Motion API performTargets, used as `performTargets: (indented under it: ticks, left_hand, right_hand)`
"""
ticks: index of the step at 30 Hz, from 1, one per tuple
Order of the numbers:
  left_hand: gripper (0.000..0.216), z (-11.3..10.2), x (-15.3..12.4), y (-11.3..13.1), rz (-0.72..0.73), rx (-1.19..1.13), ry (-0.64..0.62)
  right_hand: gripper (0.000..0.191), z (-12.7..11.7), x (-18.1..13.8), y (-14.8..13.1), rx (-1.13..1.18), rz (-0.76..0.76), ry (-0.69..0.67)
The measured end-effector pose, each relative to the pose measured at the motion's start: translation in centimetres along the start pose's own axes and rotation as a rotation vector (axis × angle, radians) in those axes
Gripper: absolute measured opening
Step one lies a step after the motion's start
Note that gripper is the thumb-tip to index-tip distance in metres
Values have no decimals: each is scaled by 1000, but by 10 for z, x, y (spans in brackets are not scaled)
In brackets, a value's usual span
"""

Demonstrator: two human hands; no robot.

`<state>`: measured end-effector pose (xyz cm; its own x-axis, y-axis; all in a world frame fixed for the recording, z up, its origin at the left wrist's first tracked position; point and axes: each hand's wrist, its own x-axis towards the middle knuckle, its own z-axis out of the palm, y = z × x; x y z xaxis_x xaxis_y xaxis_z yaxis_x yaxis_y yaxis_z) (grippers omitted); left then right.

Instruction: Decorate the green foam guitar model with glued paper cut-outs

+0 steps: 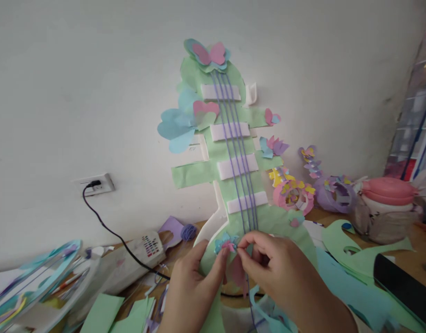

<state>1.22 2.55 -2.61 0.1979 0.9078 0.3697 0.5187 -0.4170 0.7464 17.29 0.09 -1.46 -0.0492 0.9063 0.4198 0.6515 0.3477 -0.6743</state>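
Note:
A green paper guitar (pixel 213 148) stands tilted before me, with white strips across its neck and several purple yarn strings (pixel 241 175) running down it. On its body is a small blue and pink paper flower (pixel 225 246). My left hand (pixel 195 286) grips the guitar's left edge, its thumb pressed on the flower and its other fingers partly hidden behind. Thumb and index finger of my right hand (pixel 271 263) pinch the flower's right edge, over the lower strings. A pink paper butterfly (pixel 209 53) tops the neck, and a large blue paper flower (pixel 180 122) sits at its left.
Behind on the right stand a small pink paper guitar (pixel 292 196) and a purple one (pixel 334 194). A pink-lidded container (pixel 389 192), a dark phone-like object (pixel 403 286) and paper scraps lie right. At left, a black cable (pixel 119 236) runs from the wall socket (pixel 104 183).

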Motion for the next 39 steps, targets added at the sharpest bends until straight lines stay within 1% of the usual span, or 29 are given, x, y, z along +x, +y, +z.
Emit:
performTargets:
  ticks: [5,12,17,26,36,39]
  left_hand:
    - [36,0,0,1,5,1,3]
    - [35,1,0,-2,5,8,-2]
    - [36,1,0,-1,-14,-11,-13]
    - [36,2,1,-2,-3,-4,-10]
    - [35,2,1,-2,6,5,-1]
    - [36,2,0,-2,-1,15,-3]
  right_hand:
    - [14,0,-1,1,-33,8,41]
    - [16,-1,-1,1,-17,20,-5]
    - [14,0,1,2,-25,2,29]
    - [13,0,-1,2,-43,26,30]
    - [10,5,-2,4,-177,-95,187]
    - [9,5,-2,5,-202,-105,209]
